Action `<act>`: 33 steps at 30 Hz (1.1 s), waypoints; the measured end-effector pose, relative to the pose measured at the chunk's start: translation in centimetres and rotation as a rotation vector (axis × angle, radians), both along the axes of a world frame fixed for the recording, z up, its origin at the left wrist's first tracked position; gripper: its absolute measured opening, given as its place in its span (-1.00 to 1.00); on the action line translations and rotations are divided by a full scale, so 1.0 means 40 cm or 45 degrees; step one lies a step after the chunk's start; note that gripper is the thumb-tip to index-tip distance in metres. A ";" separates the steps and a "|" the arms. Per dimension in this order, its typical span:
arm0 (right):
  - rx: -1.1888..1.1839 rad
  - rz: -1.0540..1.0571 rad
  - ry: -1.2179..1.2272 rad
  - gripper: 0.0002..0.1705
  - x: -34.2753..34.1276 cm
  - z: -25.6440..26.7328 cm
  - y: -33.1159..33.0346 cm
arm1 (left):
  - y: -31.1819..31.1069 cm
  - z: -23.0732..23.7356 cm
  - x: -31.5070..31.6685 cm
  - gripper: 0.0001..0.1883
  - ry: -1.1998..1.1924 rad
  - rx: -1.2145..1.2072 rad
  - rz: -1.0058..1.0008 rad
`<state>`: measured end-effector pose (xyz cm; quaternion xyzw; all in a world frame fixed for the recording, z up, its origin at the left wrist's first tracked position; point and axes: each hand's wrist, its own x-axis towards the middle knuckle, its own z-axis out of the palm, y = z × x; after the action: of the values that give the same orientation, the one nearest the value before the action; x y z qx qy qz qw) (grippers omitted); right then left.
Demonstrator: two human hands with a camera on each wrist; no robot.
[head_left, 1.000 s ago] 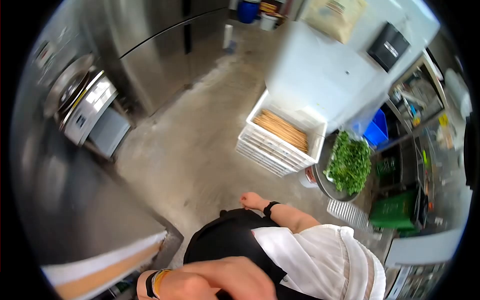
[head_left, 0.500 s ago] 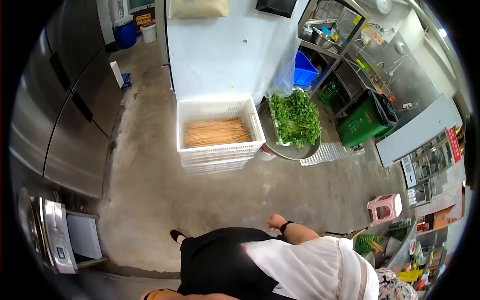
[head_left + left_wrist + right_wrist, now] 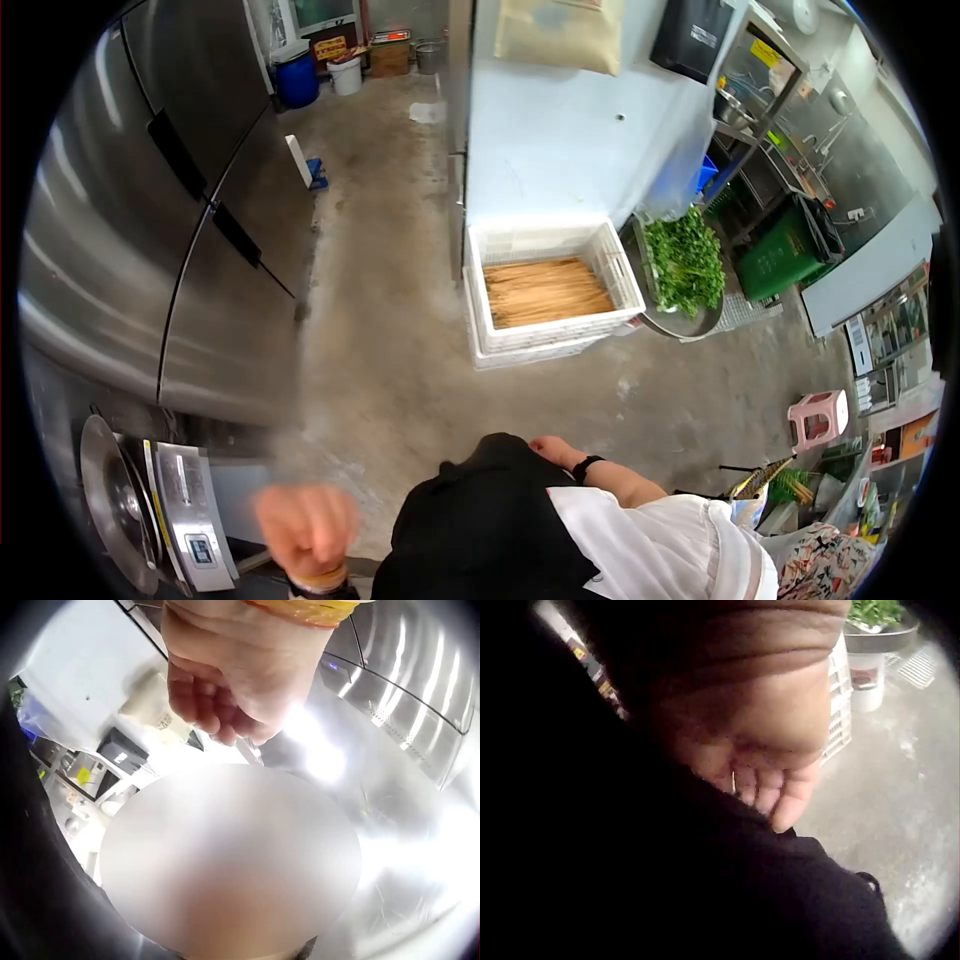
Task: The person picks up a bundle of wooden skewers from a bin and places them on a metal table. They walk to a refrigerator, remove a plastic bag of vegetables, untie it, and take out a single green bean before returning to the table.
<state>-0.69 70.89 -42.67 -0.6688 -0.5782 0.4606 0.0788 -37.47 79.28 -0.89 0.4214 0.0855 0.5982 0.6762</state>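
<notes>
White top [image 3: 665, 530], black garment [image 3: 485, 525], dark wristband [image 3: 587, 467]

Sticks [image 3: 548, 290] are lying in an upper crate [image 3: 570, 335], which is resting on a lower crate [image 3: 497, 358] before a wall panel [image 3: 545, 140]. Right of the crates, leafy greens [image 3: 685, 262] are lying in a round pan [image 3: 690, 325], and a bin [image 3: 785, 255] is standing further right. A stool [image 3: 818, 418] is standing before the bin. A refrigerator [image 3: 120, 230] is standing at the left, behind a display appliance [image 3: 195, 500]; a barrel [image 3: 297, 82] is standing far back, left of a bucket [image 3: 346, 77].
</notes>
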 end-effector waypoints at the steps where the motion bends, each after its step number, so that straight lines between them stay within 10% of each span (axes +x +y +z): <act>1: 0.009 -0.049 0.007 -0.63 -0.024 0.017 0.033 | 0.041 -0.015 -0.010 -0.60 0.004 -0.022 -0.036; 8: -0.475 -0.601 0.041 -0.66 0.004 -0.035 0.134 | 0.410 -0.090 -0.057 -0.65 0.164 -0.088 -0.114; 14: -0.636 -0.239 -0.258 -0.67 0.008 -0.113 0.299 | 0.718 -0.168 -0.066 -0.70 0.238 -0.396 -0.075; 20: 0.053 -0.610 -0.032 -0.63 -0.071 -0.023 0.765 | 0.968 -0.226 -0.138 -0.79 0.142 -0.551 -0.097; 23: -0.089 -0.824 0.340 -0.70 -0.145 0.100 0.980 | 1.085 -0.255 -0.138 -0.83 0.139 -0.603 -0.100; 25: 0.054 -0.803 0.187 -0.70 -0.198 0.074 1.068 | 1.162 -0.206 -0.041 -0.77 0.386 -0.952 0.374; 29: 0.347 -1.031 0.062 -0.71 -0.235 0.173 1.009 | 1.423 -0.287 -0.043 -0.82 0.453 -0.619 -0.539; 33: 0.184 -1.986 0.353 -0.73 -0.359 0.081 0.746 | 1.583 -0.303 0.043 -0.89 0.533 -0.518 -0.842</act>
<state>-15.06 100.74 -39.41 -0.8106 0.0435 0.3129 0.4931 -35.74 142.61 -13.02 0.3966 0.1972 0.2224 0.8686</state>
